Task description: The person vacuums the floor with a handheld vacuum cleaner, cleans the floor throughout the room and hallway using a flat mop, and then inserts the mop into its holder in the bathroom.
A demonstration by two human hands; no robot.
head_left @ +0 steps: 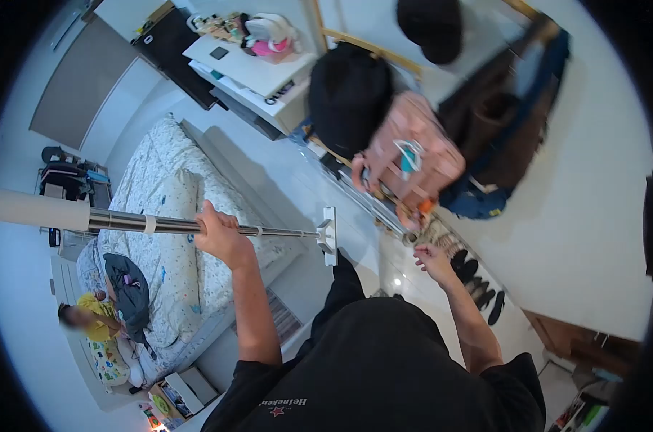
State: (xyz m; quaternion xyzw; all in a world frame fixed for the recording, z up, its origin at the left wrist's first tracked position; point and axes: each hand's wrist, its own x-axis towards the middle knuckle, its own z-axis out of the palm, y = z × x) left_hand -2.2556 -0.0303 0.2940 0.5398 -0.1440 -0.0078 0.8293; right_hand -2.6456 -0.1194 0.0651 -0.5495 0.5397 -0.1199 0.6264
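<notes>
My left hand (222, 234) is wrapped around the metal shaft of a flat mop (171, 224). The thick white grip of the pole reaches toward the left edge of the view. At the far end is a narrow white mop head (329, 236), low over the floor by my leg. My right hand (434, 262) hangs at my other side with its fingers loosely curled and apart, and nothing shows in it. Closest to it are several dark shoes (477, 284) lined up along the wall and a pink backpack (416, 155) hanging above them.
A bed (150, 158) with a patterned cover fills the left side, and a person in a yellow top (99, 317) is on it. At the back stand a white cabinet (269, 68) and a black bag (349, 97). Dark jackets (499, 115) hang at right.
</notes>
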